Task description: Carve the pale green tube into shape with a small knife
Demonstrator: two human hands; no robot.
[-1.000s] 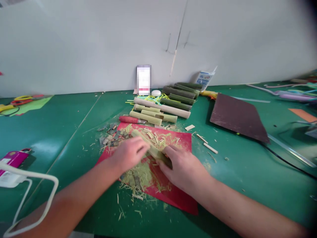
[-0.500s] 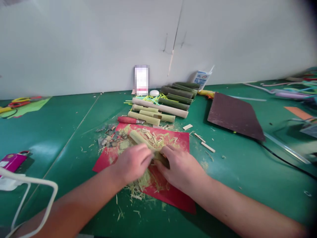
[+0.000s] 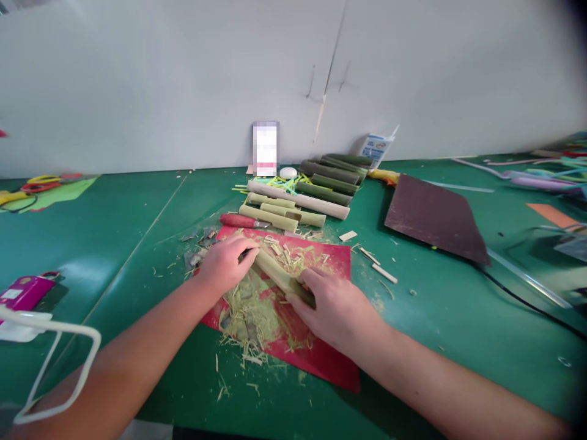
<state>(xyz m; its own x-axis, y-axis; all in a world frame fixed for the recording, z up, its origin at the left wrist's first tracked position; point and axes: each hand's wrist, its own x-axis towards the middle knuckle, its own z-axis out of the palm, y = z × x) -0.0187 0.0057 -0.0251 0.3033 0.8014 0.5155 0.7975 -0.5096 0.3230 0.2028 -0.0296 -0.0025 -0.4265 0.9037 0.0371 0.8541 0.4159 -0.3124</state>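
A pale green bamboo stick (image 3: 275, 273) lies slanted on a red sheet (image 3: 321, 360) covered in shavings. My right hand (image 3: 337, 311) is closed round the stick's near end. At the stick's far end my left hand (image 3: 224, 263) is closed, fingers pressed against the stick; whatever it holds is hidden. A heap of greenish shavings (image 3: 250, 315) lies between my hands.
Behind the red sheet lie a red-handled knife (image 3: 241, 221), several pale bamboo pieces (image 3: 293, 205) and dark green ones (image 3: 332, 177). A dark brown sheet (image 3: 433, 217) lies to the right, with a black cable (image 3: 527, 299). A pink object (image 3: 25, 291) and white cord (image 3: 59, 360) lie at left.
My left hand has slid from the middle of the stick up to its far end. My right hand has stayed on the near end.
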